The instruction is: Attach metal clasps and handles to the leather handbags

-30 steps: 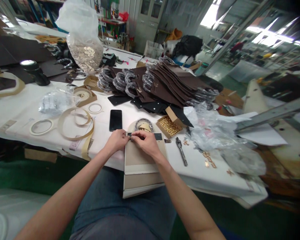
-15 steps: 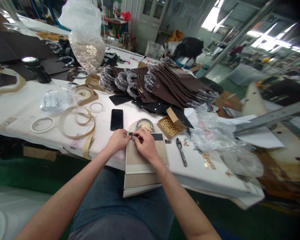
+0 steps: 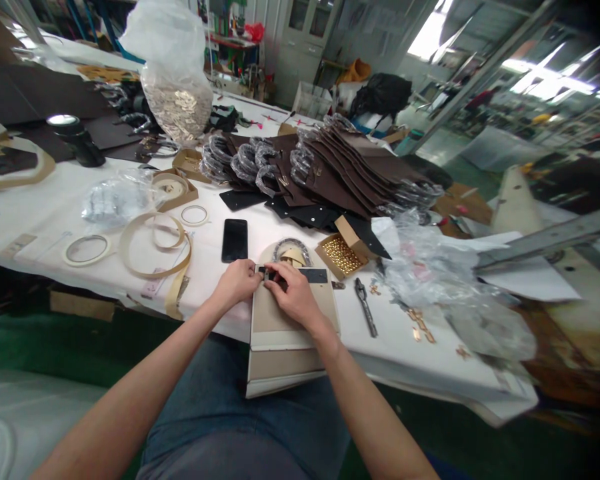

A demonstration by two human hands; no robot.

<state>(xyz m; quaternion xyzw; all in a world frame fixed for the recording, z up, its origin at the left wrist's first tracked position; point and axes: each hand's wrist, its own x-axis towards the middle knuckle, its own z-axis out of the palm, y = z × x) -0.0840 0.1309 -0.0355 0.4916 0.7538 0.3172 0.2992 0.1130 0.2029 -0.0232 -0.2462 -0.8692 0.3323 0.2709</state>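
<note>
A beige bag panel (image 3: 285,323) lies at the table's front edge, its lower part hanging over my lap. Along its top runs a black strip (image 3: 316,275), and a plastic-wrapped handle (image 3: 293,244) arches behind it. My left hand (image 3: 239,281) is closed at the panel's upper left corner, thumb and finger pinching its edge. Close beside it, my right hand (image 3: 294,291) has its fingertips pinched together over the strip's left end. Whatever is between those fingertips is too small to make out. A black phone (image 3: 235,240) lies just beyond my left hand.
Right of the panel are an open box of gold studs (image 3: 342,256), a dark metal hand tool (image 3: 365,308) and gold fittings (image 3: 421,325). Tape rolls (image 3: 86,250) lie left. Stacked brown bag pieces (image 3: 350,163) and clear plastic bags (image 3: 420,260) fill the back and right.
My right fingertips have shifted very slightly on the strip beside the left hand. The panel stays in place; the view has moved a little.
</note>
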